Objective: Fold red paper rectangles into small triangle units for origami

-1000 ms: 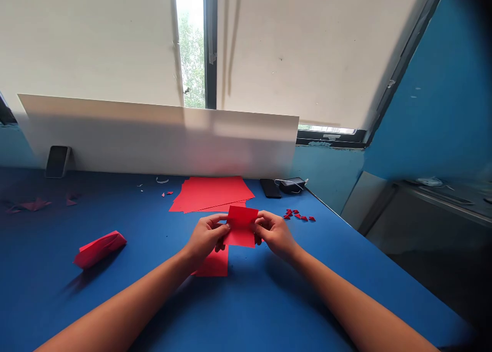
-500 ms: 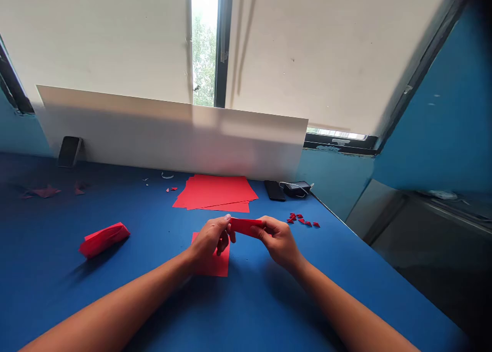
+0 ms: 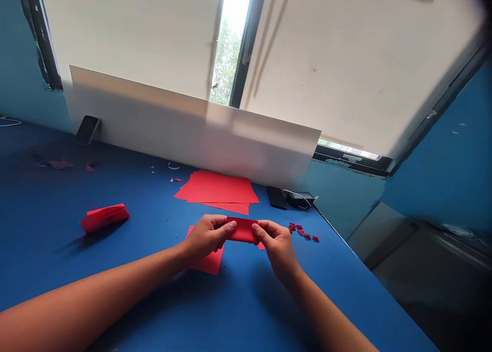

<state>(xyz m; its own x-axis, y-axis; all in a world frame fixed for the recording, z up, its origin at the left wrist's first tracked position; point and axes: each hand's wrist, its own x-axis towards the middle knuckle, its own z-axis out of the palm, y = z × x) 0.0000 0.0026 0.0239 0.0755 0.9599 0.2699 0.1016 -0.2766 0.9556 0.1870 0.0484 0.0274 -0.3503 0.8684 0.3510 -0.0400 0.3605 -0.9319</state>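
Observation:
A folded strip of red paper [image 3: 243, 230] is stretched level between my two hands, above the blue table. My left hand [image 3: 209, 234] pinches its left end, thumb on the near face. At the right end my right hand [image 3: 273, 242] grips it between thumb and fingers. Below my left hand lies a flat red sheet [image 3: 207, 262], partly covered by that hand. A bit of red paper shows under the strip by my right fingers; I cannot tell whether it belongs to the strip.
Beyond my hands lies a stack of red paper [image 3: 219, 187]. Small folded red pieces [image 3: 303, 232] sit to the right, near a black phone [image 3: 277, 197] and a cabled black device [image 3: 300, 199]. A larger folded red paper [image 3: 105, 218] stands left; another phone [image 3: 87, 130] leans behind.
My left hand has closed on the strip's left end, its thumb now on the near face. The strip has turned to show its broad side. The whole view has tilted.

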